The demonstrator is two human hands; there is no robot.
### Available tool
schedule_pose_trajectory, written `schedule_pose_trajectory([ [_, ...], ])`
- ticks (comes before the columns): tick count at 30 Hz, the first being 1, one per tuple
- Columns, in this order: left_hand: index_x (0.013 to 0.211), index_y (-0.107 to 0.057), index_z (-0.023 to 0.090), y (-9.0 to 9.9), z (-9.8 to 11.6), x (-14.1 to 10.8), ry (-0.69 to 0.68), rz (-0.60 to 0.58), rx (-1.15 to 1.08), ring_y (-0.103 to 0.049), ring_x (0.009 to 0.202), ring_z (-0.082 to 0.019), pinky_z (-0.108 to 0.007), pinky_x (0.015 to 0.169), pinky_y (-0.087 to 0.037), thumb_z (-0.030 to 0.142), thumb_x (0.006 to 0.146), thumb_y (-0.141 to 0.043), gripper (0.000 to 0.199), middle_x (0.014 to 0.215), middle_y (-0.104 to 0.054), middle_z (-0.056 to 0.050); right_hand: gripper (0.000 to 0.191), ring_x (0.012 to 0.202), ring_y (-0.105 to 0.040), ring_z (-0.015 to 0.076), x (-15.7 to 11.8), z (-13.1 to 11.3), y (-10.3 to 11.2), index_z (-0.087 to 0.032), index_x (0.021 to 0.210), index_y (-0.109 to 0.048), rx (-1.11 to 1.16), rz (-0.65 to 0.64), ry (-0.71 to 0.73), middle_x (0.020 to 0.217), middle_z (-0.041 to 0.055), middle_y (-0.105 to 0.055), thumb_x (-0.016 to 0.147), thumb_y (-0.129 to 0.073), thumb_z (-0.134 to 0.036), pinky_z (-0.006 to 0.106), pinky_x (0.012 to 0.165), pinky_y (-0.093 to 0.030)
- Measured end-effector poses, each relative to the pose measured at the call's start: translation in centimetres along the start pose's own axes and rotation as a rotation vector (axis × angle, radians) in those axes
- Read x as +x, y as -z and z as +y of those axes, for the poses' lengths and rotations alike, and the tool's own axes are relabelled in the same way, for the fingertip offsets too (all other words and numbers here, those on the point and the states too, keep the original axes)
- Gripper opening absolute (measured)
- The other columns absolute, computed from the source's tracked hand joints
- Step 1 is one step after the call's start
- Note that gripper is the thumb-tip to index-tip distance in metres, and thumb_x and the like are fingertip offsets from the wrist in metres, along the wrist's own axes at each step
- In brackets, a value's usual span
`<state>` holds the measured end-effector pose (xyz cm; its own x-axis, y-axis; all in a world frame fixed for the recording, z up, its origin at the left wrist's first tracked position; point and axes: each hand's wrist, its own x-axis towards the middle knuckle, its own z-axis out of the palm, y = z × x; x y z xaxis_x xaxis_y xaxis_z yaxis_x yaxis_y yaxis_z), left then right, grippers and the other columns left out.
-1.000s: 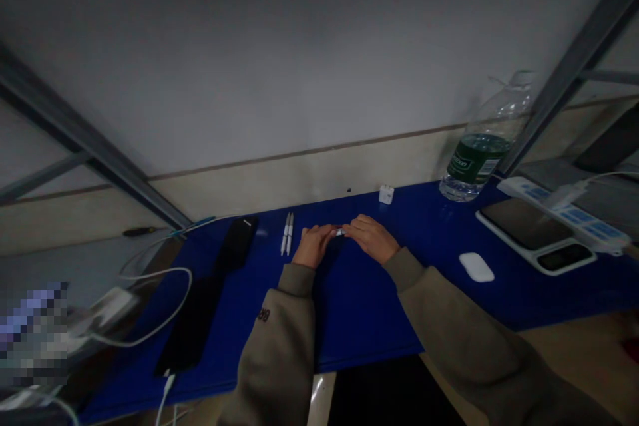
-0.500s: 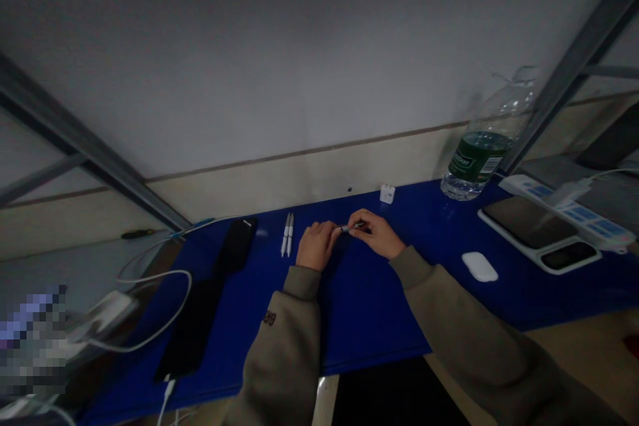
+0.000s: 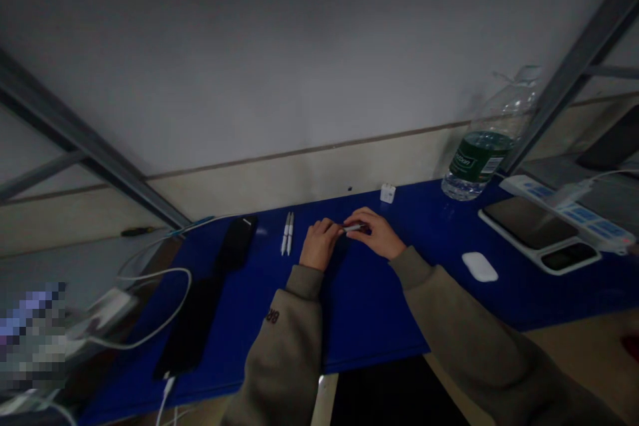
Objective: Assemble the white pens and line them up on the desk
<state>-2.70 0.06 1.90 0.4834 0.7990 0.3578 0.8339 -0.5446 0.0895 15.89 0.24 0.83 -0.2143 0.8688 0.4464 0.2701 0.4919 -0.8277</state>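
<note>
Firstly, left hand (image 3: 319, 245): fingers are curled and bent toward the other hand, and the fingertips come to the left end of a thin pen-like stick (image 3: 354, 228); I cannot tell if they really grip it.

Right hand (image 3: 377, 234): it is mostly closed, and the thumb and fingers pinch the thin pen-like stick.

Held thing: the stick lies almost level between both hands, above the blue tabletop (image 3: 379, 319), and its pale metal-looking middle shows.

Near the hands: two white pens (image 3: 287, 233) lie side by side to the left, and a white charger cube (image 3: 387, 194) stands farther ahead.

Right side: there are a white mouse (image 3: 479, 266), a dark tablet (image 3: 529, 223) on a white stand, and a white power strip (image 3: 564, 212).

Left side: there are a black phone (image 3: 235, 246), a long black pad (image 3: 190, 326), a white cable (image 3: 164, 303) and a small screwdriver (image 3: 137, 231).

Writing: the beige sleeve (image 3: 279, 359) shows dark letters starting "BR"; the green label (image 3: 479, 157) on the big plastic water bottle (image 3: 492, 140) has small print, too unclear to read.
</note>
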Motion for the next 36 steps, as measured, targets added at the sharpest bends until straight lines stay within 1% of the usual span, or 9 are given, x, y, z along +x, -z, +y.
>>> schedule_pose_trajectory([
  [3,0.1,-0.058,0.023,-0.1,0.6,0.0,0.007,0.021,0.021,-0.049,0.086,-0.017,-0.031,0.073,-0.034,0.036,0.097,-0.031,0.03,0.098,-0.057,-0.005,0.028,0.057,-0.055,0.012,-0.1,0.1,-0.1,-0.019,0.092,-0.066,0.021,-0.064,-0.112,0.066,0.0008,-0.06,0.088,-0.05,-0.041,0.025,0.055,-0.045],
  [5,0.1,-0.057,0.023,-0.3,1.0,-0.1,0.034,0.015,0.031,-0.051,0.086,-0.017,-0.03,0.073,-0.035,0.035,0.097,-0.031,0.029,0.094,-0.057,-0.005,0.03,0.052,-0.052,0.0113,-0.2,0.2,-0.1,-0.019,0.086,-0.066,0.015,-0.08,-0.128,0.059,-0.0009,-0.057,0.09,-0.045,-0.039,0.025,0.054,-0.044],
  [9,0.111,-0.05,0.025,-0.6,1.1,-0.4,0.094,-0.025,-0.04,-0.055,0.083,-0.016,-0.027,0.067,-0.037,0.038,0.097,-0.029,0.028,0.095,-0.059,-0.003,0.017,0.084,-0.061,0.0155,0.0,0.1,0.1,-0.02,0.09,-0.066,0.079,-0.05,-0.004,0.092,0.0053,-0.064,0.086,-0.054,-0.031,0.029,0.073,-0.049],
  [13,0.116,-0.047,0.027,-0.5,0.8,-0.4,0.076,-0.055,-0.075,-0.057,0.085,-0.015,-0.024,0.061,-0.038,0.042,0.095,-0.033,0.029,0.1,-0.059,-0.003,0.022,0.095,-0.059,0.0177,0.0,-0.4,0.3,-0.021,0.099,-0.063,0.118,-0.071,0.001,0.11,0.0082,-0.059,0.08,-0.062,-0.031,0.028,0.072,-0.049],
  [16,0.109,-0.053,0.025,-0.4,0.6,-0.2,0.001,-0.044,-0.018,-0.054,0.086,-0.016,-0.026,0.07,-0.039,0.039,0.096,-0.032,0.028,0.095,-0.058,-0.003,0.031,0.077,-0.061,0.0148,-0.1,-0.3,0.2,-0.022,0.11,-0.058,0.108,-0.023,-0.086,0.091,0.0048,-0.064,0.082,-0.059,-0.036,0.027,0.065,-0.048],
  [20,0.109,-0.056,0.026,-0.4,0.7,-0.1,-0.023,-0.006,0.051,-0.052,0.088,-0.018,-0.03,0.075,-0.037,0.038,0.096,-0.033,0.029,0.092,-0.057,-0.004,0.026,0.055,-0.054,0.0121,-0.1,0.5,0.0,-0.018,0.085,-0.064,0.054,-0.011,-0.134,0.059,-0.0014,-0.058,0.087,-0.05,-0.04,0.026,0.057,-0.044],
  [25,0.108,-0.055,0.023,-0.4,0.6,-0.1,0.039,-0.031,-0.006,-0.053,0.089,-0.018,-0.03,0.077,-0.038,0.035,0.097,-0.03,0.029,0.093,-0.059,-0.005,0.019,0.079,-0.061,0.0158,0.1,0.7,0.0,-0.019,0.088,-0.066,0.097,0.03,-0.062,0.086,0.0043,-0.066,0.081,-0.061,-0.035,0.03,0.073,-0.048],
  [28,0.106,-0.054,0.022,-0.2,0.7,-0.2,0.113,-0.064,-0.064,-0.056,0.091,-0.017,-0.028,0.076,-0.04,0.037,0.097,-0.027,0.032,0.095,-0.061,-0.005,0.021,0.083,-0.061,0.0168,0.3,0.4,0.3,-0.019,0.092,-0.066,0.169,0.058,-0.07,0.092,0.0057,-0.066,0.078,-0.065,-0.034,0.03,0.073,-0.048],
  [36,0.103,-0.059,0.023,0.7,1.7,-0.5,0.302,-0.074,-0.145,-0.062,0.073,-0.019,-0.025,0.056,-0.033,0.064,0.086,-0.035,0.051,0.078,-0.066,-0.003,0.022,0.06,-0.053,0.0113,0.4,-0.1,0.9,-0.018,0.089,-0.066,0.531,0.204,-0.179,0.068,0.0,-0.061,0.073,-0.07,-0.032,0.026,0.06,-0.042],
])
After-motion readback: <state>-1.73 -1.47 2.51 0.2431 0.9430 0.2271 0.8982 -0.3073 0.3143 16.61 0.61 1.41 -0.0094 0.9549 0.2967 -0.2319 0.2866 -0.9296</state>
